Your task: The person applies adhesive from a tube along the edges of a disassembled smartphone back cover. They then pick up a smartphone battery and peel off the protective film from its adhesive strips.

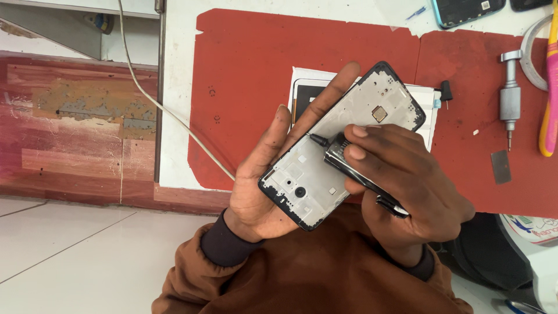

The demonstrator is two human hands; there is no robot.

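Note:
My left hand [273, 168] lies palm up under a bare phone frame [325, 157], a grey metal plate with a black rim and a camera hole near its lower end. My right hand [407, 192] grips a black tube-like tool [354, 168] with a pointed nozzle. The nozzle tip touches the middle of the frame's left edge. Both hands are held above the front edge of a red work mat [244, 70].
A white box [302, 84] lies on the mat behind the frame. To the right lie a metal screwdriver [510, 96], a small metal blade [501, 167], a pink and yellow tool [549, 87] and a small black part [446, 90]. Another phone [465, 10] rests at the back. A white cable [157, 104] crosses the left.

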